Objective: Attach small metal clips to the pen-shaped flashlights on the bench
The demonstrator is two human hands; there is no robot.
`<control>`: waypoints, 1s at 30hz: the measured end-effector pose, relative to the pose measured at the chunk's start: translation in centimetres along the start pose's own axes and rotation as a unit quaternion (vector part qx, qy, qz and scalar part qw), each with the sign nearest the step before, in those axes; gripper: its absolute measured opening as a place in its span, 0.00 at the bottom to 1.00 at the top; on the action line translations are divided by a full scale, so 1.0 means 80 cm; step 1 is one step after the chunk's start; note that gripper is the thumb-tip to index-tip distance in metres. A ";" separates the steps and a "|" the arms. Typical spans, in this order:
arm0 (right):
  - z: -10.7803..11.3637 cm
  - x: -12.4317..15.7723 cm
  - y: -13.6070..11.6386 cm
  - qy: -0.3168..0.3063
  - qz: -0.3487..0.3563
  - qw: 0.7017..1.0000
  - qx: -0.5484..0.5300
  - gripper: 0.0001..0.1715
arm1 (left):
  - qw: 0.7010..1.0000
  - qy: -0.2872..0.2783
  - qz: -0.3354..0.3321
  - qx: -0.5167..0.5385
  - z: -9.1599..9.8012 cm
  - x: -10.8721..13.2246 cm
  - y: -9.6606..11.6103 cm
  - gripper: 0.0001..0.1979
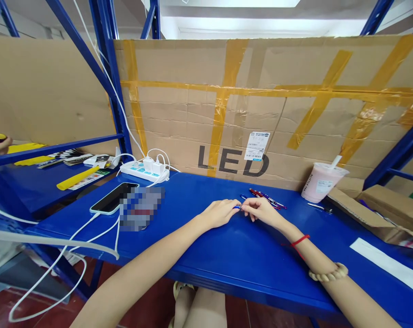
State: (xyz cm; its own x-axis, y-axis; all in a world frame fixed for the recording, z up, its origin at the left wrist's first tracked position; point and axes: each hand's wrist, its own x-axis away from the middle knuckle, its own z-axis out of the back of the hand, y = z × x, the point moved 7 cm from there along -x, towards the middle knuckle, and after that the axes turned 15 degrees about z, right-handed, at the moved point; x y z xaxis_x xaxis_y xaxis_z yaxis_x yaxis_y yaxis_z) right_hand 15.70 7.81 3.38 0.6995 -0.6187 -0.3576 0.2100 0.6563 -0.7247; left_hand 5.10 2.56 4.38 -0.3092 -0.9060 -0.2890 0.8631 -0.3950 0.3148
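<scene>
Both hands meet over the middle of the blue table (220, 255). My left hand (222, 213) is closed around a slim blue pen part (237, 207), and only a short end of it sticks out past the fingers. The fingertips of my right hand (261, 211) pinch at that same end, where a small silvery bit shows. Most of the part is hidden in the left fingers. Just behind the right hand lie several red and dark blue pens (271, 201) in a loose group.
A phone (114, 198) and a blurred-out object (141, 208) lie left, near a power strip (145, 171) and loose white cables. On the right are a pink drink cup (321, 184), a dark pen (319, 208), an open cardboard box (374, 212) and a white strip (389, 264). A cardboard wall (179, 123) rises behind.
</scene>
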 end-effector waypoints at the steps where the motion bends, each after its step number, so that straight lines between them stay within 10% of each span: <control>1: 0.001 0.000 -0.001 0.001 0.003 1.000 0.004 0.21 | 1.000 0.000 0.003 0.004 0.001 0.000 0.000 0.12; 23: 0.018 -0.001 -0.020 0.076 0.058 0.992 0.078 0.25 | 0.997 0.039 0.051 -0.042 0.011 -0.005 -0.002 0.13; 30: 0.022 0.001 -0.043 0.079 0.169 0.962 0.200 0.20 | 0.994 -0.006 0.111 0.013 0.012 -0.004 -0.012 0.14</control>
State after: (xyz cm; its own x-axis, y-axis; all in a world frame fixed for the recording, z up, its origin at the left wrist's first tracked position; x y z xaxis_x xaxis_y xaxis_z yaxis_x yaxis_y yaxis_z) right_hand 16.20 6.26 6.91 0.6686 -0.3785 -0.6402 0.2570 0.9254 -0.2787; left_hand 3.98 3.07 5.07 -0.1174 -0.9728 -0.1997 0.9002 -0.1891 0.3922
